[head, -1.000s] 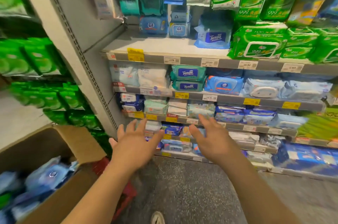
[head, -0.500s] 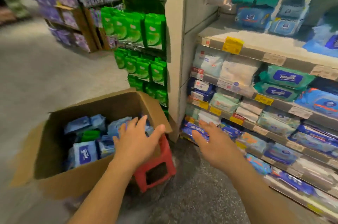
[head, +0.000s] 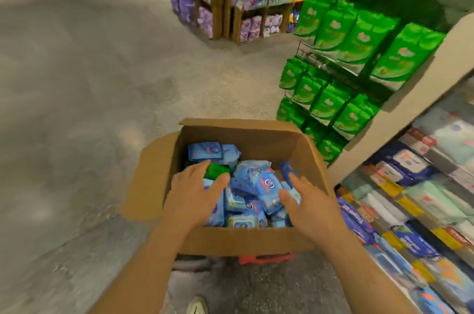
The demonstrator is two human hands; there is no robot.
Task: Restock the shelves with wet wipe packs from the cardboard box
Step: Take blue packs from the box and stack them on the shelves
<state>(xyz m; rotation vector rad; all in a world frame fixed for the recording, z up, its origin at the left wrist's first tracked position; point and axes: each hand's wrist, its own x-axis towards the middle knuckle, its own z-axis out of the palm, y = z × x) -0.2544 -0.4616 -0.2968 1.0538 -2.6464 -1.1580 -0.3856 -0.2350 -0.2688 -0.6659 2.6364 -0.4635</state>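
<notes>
Cardboard box (head: pixel 230 240) now lies under your empty, spread left hand (head: pixel 195 198) and right hand (head: pixel 311 204), turned from the shelves (head: pixel 410 200); pickup pending.

View swings from shelves (head: pixel 410 198) to cardboard box (head: pixel 246 242). Both hands, left hand (head: pixel 195 200) and right hand (head: pixel 310 206), now spread over the blue packs (head: pixel 256 190) inside.

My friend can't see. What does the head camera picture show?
Two open hands, left hand and right hand, reach over a cardboard box full of blue wipe packs. Shelves of packs stand to the right.
</notes>
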